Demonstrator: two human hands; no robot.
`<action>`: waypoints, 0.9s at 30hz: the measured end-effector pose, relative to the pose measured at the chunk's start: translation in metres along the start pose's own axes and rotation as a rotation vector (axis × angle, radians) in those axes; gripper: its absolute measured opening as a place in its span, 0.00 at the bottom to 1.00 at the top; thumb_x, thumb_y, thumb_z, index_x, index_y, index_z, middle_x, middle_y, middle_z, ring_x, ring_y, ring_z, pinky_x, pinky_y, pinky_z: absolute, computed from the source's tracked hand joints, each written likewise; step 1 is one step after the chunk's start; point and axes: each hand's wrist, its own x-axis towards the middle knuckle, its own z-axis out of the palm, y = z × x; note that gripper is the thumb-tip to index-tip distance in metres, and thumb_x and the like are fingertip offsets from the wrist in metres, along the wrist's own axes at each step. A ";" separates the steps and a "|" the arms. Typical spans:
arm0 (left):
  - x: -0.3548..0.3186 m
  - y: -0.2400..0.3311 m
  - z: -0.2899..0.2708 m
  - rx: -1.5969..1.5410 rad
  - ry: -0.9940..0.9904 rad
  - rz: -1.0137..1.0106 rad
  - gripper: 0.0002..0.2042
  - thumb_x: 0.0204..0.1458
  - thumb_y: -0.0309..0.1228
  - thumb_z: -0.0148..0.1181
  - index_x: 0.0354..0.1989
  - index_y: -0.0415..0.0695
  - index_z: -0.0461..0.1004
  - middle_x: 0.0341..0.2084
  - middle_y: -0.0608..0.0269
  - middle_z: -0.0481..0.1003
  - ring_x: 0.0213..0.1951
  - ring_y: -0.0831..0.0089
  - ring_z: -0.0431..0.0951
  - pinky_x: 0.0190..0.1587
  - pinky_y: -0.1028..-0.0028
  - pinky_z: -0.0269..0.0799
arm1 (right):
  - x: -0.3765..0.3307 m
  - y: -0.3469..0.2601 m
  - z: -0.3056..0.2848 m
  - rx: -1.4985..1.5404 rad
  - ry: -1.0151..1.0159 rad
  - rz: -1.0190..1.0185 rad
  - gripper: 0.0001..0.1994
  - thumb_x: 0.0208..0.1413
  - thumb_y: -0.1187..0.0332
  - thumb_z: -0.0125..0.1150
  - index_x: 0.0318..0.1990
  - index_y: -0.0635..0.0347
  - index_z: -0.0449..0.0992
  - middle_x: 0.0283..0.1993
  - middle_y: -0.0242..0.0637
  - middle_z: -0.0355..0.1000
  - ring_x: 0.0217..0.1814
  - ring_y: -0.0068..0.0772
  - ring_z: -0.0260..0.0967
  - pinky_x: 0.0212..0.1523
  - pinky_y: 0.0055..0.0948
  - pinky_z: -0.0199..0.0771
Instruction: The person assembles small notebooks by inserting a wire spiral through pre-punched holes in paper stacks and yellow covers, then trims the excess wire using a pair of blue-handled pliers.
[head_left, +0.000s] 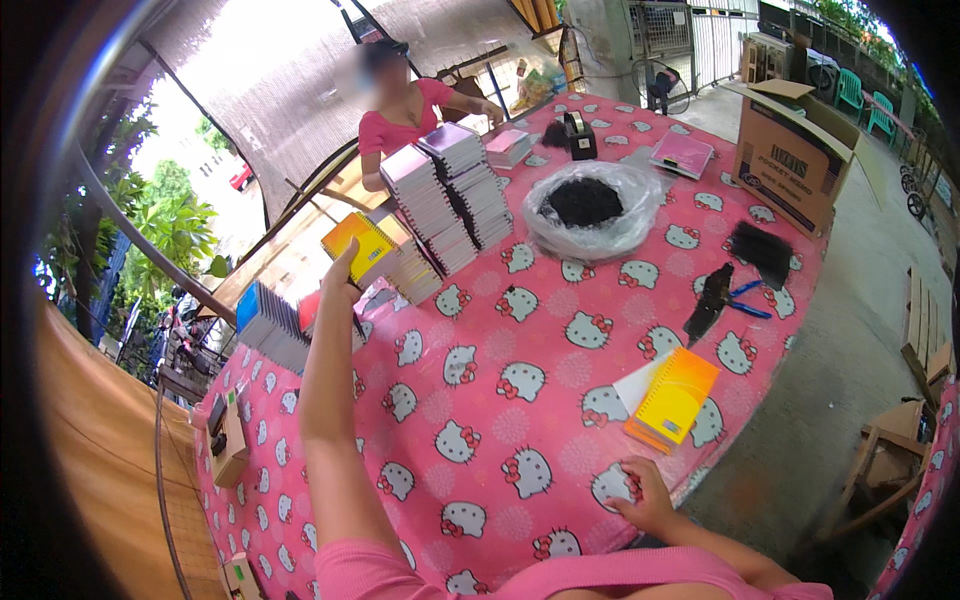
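Note:
My left hand [341, 283] reaches far out to a yellow spiral notebook [357, 246] that lies on top of a stack at the table's far left; its fingers touch the cover. My right hand [643, 493] rests on the pink cartoon-cat tablecloth [500, 400] near the front edge, fingers curled, holding nothing. Just beyond it lies a small pile of yellow-orange spiral notebooks [675, 397] with a white sheet under them.
Tall stacks of notebooks [450, 195] stand at the back, a blue-edged stack [268, 325] at left. A clear bag of black coils [590, 208], black binding strips [760, 250], blue pliers [745, 300], a cardboard box [790, 150]. Another person in pink [405, 115] stands across the table.

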 end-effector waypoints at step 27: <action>0.115 0.014 0.035 1.182 0.469 -0.154 0.31 0.44 0.51 0.67 0.47 0.38 0.68 0.32 0.60 0.70 0.28 0.66 0.70 0.36 0.57 0.75 | -0.001 0.004 -0.004 0.004 -0.052 0.119 0.25 0.43 0.61 0.74 0.45 0.65 0.70 0.52 0.45 0.65 0.37 0.27 0.68 0.34 0.22 0.74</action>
